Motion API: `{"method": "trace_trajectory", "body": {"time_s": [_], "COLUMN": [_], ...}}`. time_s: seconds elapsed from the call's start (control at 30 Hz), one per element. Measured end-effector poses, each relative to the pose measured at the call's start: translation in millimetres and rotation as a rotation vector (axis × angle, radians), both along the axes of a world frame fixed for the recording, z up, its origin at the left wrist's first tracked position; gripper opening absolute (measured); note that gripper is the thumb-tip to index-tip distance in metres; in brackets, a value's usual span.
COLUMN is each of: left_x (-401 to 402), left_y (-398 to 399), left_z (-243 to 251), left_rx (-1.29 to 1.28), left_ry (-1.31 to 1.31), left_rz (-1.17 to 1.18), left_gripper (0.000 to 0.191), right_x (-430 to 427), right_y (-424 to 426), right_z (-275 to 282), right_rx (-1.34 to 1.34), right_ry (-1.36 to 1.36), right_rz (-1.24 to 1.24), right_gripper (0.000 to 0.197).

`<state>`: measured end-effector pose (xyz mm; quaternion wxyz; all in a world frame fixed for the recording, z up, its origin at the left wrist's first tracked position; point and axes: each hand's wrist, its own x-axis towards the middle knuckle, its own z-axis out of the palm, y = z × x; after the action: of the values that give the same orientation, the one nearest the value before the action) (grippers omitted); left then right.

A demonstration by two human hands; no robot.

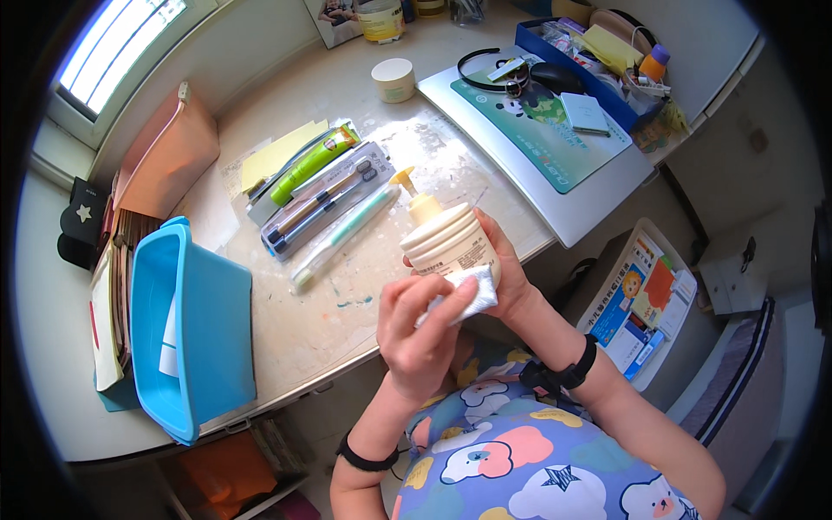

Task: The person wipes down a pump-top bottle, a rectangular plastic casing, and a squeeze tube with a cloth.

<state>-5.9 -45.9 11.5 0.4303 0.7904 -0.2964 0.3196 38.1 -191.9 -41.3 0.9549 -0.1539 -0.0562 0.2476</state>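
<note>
My right hand [510, 263] grips a cream-coloured pump bottle [448, 237] with a yellow pump head from its right side. The bottle is tilted above the desk edge and bears small printed text. A folded white cloth or wipe [478, 296] is pinched in my left hand [419, 325] and lies against the bottle's lower front. On the desk to the left are a green tube [315, 162], toothbrushes in a clear pack [318, 208] and a clear tube-like case with a pale green item inside [348, 227].
At left stand a blue plastic bin [218, 338] and a peach-coloured bin [172, 156]. A lidded white jar [393, 81] is behind the bottle. A silver laptop [500, 156] with a mouse pad [549, 146] reaches the right edge, near a full blue box [526, 36]. Below is a tray of boxes [643, 227].
</note>
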Motion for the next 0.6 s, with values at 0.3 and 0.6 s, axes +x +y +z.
{"method": "trace_trajectory", "body": {"time_s": [0.3, 0.6], "left_x": [-1, 19], "left_y": [-6, -2], "left_z": [12, 21], "left_rx": [0.083, -0.023], "left_ry": [-0.003, 0.138], "left_rz": [-0.009, 0.17], "left_gripper": [0.049, 0.037], "right_x": [-2, -12], "right_y": [7, 21], "right_z": [6, 9], "right_rx": [0.01, -0.234], "right_ry": [0.059, -0.028], "right_rz": [-0.035, -0.26], "right_gripper": [0.057, 0.057]}}
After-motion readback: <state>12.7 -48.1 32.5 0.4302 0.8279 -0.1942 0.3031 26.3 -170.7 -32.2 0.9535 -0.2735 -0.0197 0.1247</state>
